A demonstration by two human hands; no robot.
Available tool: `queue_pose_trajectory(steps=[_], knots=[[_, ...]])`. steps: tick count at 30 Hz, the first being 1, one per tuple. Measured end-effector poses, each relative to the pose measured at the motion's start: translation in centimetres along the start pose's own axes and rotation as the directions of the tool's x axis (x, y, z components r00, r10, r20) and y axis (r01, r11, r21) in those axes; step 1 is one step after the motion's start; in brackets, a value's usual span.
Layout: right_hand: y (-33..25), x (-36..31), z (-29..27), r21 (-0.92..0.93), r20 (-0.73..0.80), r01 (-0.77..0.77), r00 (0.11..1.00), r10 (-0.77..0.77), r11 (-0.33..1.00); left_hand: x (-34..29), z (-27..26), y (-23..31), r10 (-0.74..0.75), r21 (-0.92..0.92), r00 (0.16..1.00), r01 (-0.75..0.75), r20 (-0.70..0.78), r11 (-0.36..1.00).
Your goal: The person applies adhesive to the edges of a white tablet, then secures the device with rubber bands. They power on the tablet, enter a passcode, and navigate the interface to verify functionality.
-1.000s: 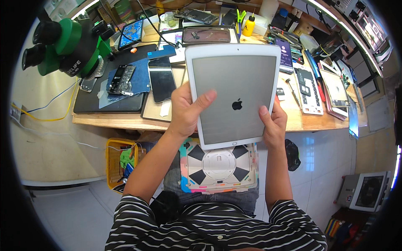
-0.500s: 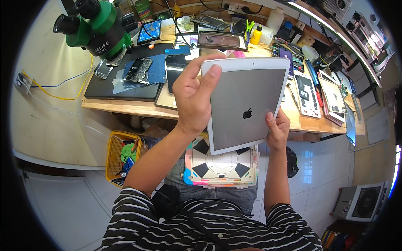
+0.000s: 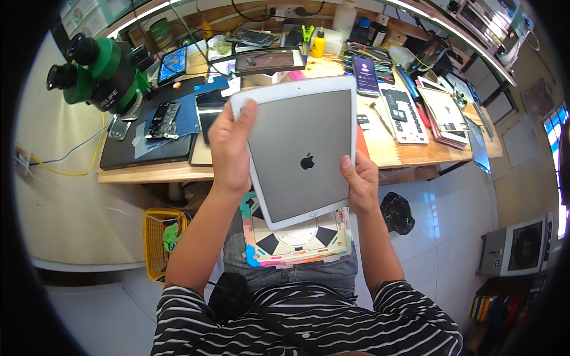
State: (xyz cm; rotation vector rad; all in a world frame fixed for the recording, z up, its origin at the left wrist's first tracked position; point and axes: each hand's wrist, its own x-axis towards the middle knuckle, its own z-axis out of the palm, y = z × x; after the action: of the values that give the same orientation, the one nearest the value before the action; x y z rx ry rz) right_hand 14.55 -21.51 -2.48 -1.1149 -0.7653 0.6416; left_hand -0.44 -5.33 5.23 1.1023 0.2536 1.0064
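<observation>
A white-framed tablet [image 3: 300, 145] is held up in front of me, its grey screen lit with a dark fruit-shaped logo in the middle. My left hand [image 3: 233, 145] grips its left edge, thumb over the upper left corner of the frame. On the lower right edge, my right hand [image 3: 361, 181] is closed with its thumb on the front. The fingers of both hands behind the tablet are hidden. Below it, a cream-coloured protective tablet case [image 3: 285, 249] with pink, blue and orange edges lies across my lap, partly covered by the tablet.
A wooden workbench [image 3: 380, 151] spans the far side. On it stand a green and black microscope [image 3: 104, 74], a circuit board [image 3: 162, 120], a lit phone [image 3: 365, 75], an opened white device housing [image 3: 404, 114] and stacked tablet parts [image 3: 442, 110]. A yellow basket [image 3: 155, 237] and black bag [image 3: 396, 213] sit below.
My view has swung to the right, so the bench things appear further left. Both hands still hold the tablet, which stays tilted the same way over the case.
</observation>
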Motion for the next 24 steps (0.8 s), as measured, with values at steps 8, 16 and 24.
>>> queue_pose_trajectory(steps=[8, 16, 24], knots=[[-3.7, 3.4, -2.6, -0.339, 0.148, -0.307, 0.916, 0.373, 0.889, 0.4, -3.3, -5.0, -0.22, 0.047, 0.975, 0.222, -0.035, 0.974], [-8.9, 13.4, 0.6, -0.67, 0.209, 0.116, 0.977, 0.036, 0.733, 2.1, -4.7, -7.5, -0.306, 0.111, 0.951, 0.31, -0.048, 0.944], [-4.8, 36.1, 11.9, -0.821, 0.504, 0.429, 0.855, 0.124, 0.376, 1.9, -4.8, -7.4, -0.25, 0.239, 0.968, 0.248, -0.023, 0.939]])
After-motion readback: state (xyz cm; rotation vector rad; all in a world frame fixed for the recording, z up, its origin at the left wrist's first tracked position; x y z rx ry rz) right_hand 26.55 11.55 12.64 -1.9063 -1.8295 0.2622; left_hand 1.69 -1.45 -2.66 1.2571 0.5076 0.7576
